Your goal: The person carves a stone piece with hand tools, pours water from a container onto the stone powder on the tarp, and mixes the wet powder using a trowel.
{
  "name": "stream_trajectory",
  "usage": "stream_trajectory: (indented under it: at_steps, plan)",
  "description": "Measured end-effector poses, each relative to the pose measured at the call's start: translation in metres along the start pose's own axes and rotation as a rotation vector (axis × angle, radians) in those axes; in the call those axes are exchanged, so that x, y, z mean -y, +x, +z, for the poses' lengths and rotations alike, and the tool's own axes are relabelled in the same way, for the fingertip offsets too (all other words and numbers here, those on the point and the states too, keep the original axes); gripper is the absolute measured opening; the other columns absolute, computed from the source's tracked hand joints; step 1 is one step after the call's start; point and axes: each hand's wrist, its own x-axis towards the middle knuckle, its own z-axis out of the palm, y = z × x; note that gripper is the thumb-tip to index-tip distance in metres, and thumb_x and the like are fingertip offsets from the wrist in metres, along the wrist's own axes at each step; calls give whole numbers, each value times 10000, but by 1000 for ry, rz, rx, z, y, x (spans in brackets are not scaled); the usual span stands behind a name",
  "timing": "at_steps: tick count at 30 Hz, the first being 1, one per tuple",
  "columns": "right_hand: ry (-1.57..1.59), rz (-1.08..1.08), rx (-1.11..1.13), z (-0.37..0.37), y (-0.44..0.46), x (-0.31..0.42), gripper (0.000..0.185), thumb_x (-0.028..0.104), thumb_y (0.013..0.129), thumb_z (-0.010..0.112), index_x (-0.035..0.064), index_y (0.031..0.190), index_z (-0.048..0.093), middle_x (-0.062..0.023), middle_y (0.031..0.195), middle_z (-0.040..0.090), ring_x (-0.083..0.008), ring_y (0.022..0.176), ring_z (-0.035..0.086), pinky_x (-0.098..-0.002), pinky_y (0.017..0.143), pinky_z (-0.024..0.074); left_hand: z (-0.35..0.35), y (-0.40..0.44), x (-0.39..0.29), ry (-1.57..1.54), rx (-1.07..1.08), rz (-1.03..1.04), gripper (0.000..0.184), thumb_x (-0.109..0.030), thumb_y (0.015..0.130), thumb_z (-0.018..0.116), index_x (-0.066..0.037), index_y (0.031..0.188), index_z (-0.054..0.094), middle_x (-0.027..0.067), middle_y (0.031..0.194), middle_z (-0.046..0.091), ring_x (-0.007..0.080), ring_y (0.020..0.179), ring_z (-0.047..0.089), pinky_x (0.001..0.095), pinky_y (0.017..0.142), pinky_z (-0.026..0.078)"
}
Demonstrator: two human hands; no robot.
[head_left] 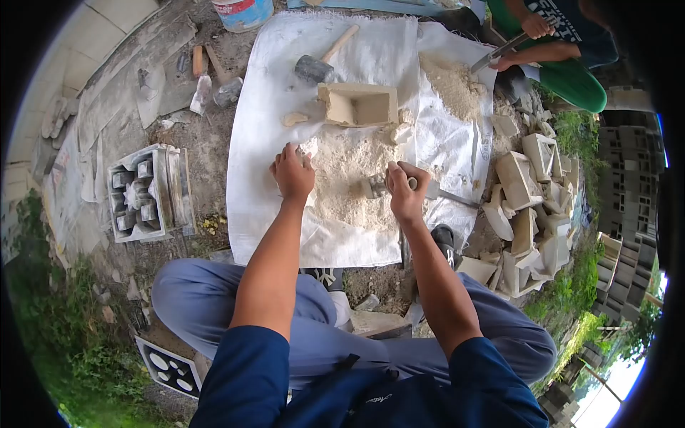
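Note:
My left hand (294, 175) is closed at the left edge of the crushed, sandy rubble (342, 160), its fingertips pinching a small pale chunk (309, 148). My right hand (408, 192) is wrapped round a hand tool, whose flat metal head (374, 187) rests over the rubble; its exact kind is unclear. To the right of that hand a dark metal bar (458, 198) lies on the white woven sheet (267, 107). Beyond the rubble stands an open, hollow tan block (374, 107), with a black-headed mallet (315, 69) behind it.
Broken hollow blocks (519, 178) are piled on the right. At the upper right another person's hand (536, 26) grips a metal tool over a second rubble heap (449, 85). A mould with several cups (135, 196) sits left; a bucket (242, 13) stands at the back.

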Motion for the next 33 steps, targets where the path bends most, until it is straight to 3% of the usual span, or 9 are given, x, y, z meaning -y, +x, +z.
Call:
stream_trajectory:
  at_steps: [4,8,11,14,17,22,27,31,33]
  plan:
    - [-238,-204,319,-13,-21,38,132,24,988,547,25,860,514,-1,572,367,-87,496,305,-291,477,256,-5,1,-2,1,94,-65,349,-176,886,699,-101,1196,557,100,1151,667,323,1114,593,499,987,379]
    - [98,-372,292,3,-33,61,104,-11,1001,474,47,975,557,2,522,349,-92,453,274,-285,461,249,-2,6,-2,4,67,-66,352,-174,878,710,-98,1186,557,106,1124,671,322,1105,595,499,987,383]
    - [131,-348,339,17,-43,77,186,18,998,475,11,827,548,-7,497,345,-95,435,271,-288,448,233,-2,-1,1,28,65,-72,353,-169,874,714,-91,1180,556,110,1110,670,322,1099,595,495,989,382]
    - [-52,-314,383,34,-44,70,517,94,969,524,25,500,319,-26,464,376,-103,413,307,-321,423,200,-10,2,-7,-14,95,-81,349,-165,874,712,-90,1178,557,114,1116,662,324,1104,591,496,988,379]
    - [-257,-297,520,37,-41,3,390,18,900,573,20,552,397,-57,477,373,-192,401,318,-351,429,273,-4,2,-5,17,16,-42,321,-182,872,726,-72,1126,562,129,1062,662,350,1057,607,500,933,405]
    - [-51,-5,394,48,-25,33,426,93,927,594,-2,565,390,-3,494,321,-67,490,281,-314,452,210,-3,-1,-3,16,21,-31,325,-186,872,724,-71,1129,561,129,1080,664,349,1060,605,500,946,401]
    - [-11,-112,389,50,-17,70,490,144,973,609,7,563,377,11,509,321,-69,509,262,-317,456,201,-3,4,-3,-3,26,-34,329,-180,874,716,-70,1142,560,127,1078,662,348,1059,604,496,951,400]
    - [-238,-188,526,56,4,6,434,132,956,600,-12,595,406,-15,528,296,-77,539,275,-318,468,235,-7,-1,-4,-31,48,-50,322,-169,893,686,-83,1170,548,113,1137,652,328,1103,585,494,989,372]
    - [-222,-35,498,74,20,18,406,129,948,603,-18,606,441,-1,529,332,-68,551,293,-308,475,245,-8,4,-6,-46,33,-48,322,-167,895,684,-80,1172,545,116,1131,650,330,1106,583,494,990,371]
